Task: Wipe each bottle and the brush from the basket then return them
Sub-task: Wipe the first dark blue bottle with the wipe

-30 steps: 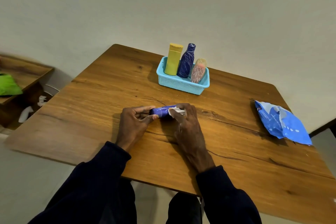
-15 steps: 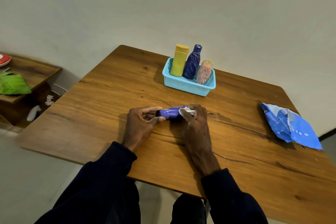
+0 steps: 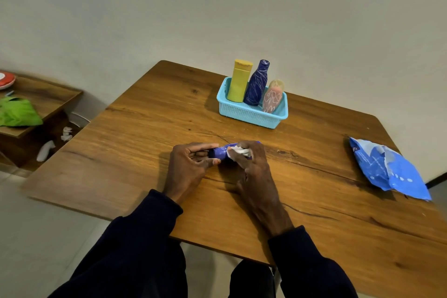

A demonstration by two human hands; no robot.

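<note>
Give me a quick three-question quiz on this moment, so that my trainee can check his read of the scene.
1. True or false: the light blue basket stands empty.
2. The left hand grips one end of the purple bottle. What does the right hand hold against it? A: a sponge. B: a white wipe. C: a brush.
3. Fill in: the blue packet lies on the table to the basket's ____.

Key: 1 false, three items stand in it. 2 B. 3 right.
</note>
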